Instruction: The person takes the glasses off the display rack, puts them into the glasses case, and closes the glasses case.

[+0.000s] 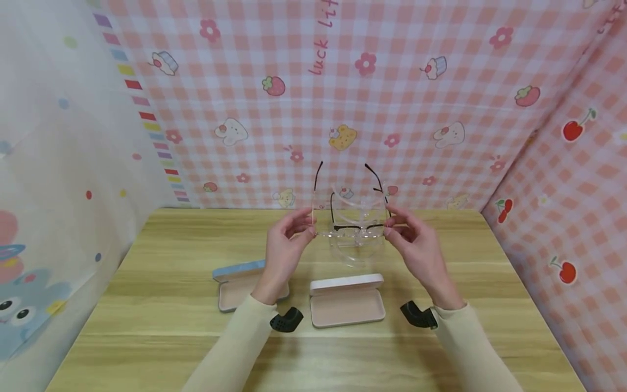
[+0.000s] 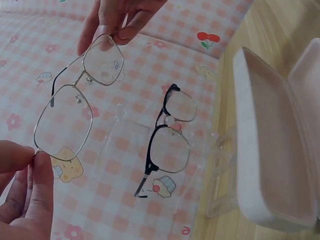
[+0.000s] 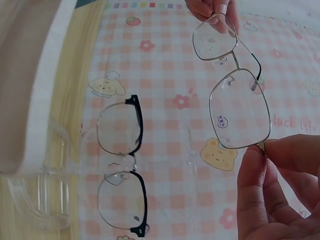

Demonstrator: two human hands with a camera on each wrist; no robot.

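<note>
Thin gold metal-rimmed eyeglasses [image 2: 76, 84] are held up by both hands, temples unfolded and pointing away from the person. My left hand [image 1: 288, 239] pinches one end of the frame between thumb and fingers, near the hinge. At the opposite hinge, my right hand [image 1: 416, 245] pinches the other end the same way, clearly seen in the right wrist view. Just beyond, black half-rim eyeglasses [image 3: 142, 150] rest on a clear display stand [image 1: 350, 260]. In the head view the held pair overlaps the stand.
A white glasses case [image 1: 348, 311] lies open on the wooden table [image 1: 161, 332] between the forearms. Left of it, an open blue glasses case [image 1: 240, 268] is partly covered by the left hand and wrist. Pink checked cloth [image 1: 274, 125] hangs behind the table.
</note>
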